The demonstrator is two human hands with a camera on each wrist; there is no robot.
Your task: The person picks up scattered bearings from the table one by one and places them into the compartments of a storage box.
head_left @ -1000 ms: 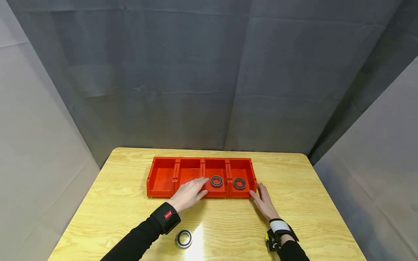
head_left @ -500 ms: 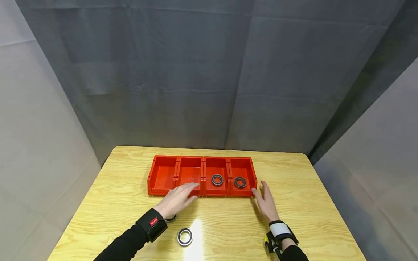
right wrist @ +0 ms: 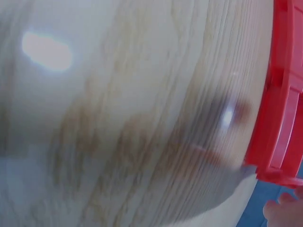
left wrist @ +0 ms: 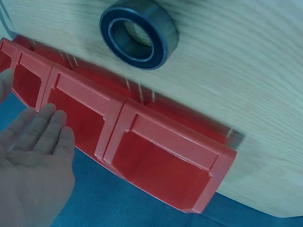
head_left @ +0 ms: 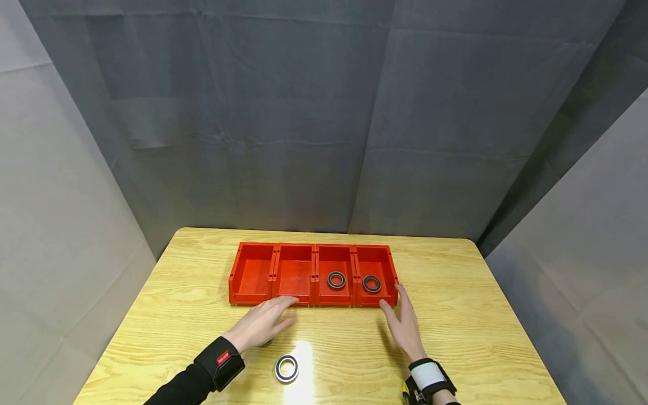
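A row of red bins (head_left: 293, 273) stands on the table. Ball bearings lie flat in the two right-hand compartments: one bearing (head_left: 336, 279) in the third, another bearing (head_left: 372, 283) in the rightmost. My left hand (head_left: 260, 323), fingers fairly straight and holding nothing, hovers before the second compartment; the left wrist view shows its palm (left wrist: 38, 165). A bearing (head_left: 267, 343) on the table is mostly hidden beneath that hand. Nearer me lies a further bearing (head_left: 286, 369). My right hand (head_left: 405, 326) has its thumb and fingers spread at the front right corner of the row.
The wooden table (head_left: 471, 315) ends at a grey cloth backdrop (head_left: 324, 124). Light side panels (head_left: 66, 197) rise at left and right. The two left compartments show bare red floors.
My left hand has drawn back from over the bins, leftward and toward me. My right hand has shifted slightly left and nearer. The bearings in the bins stay put.
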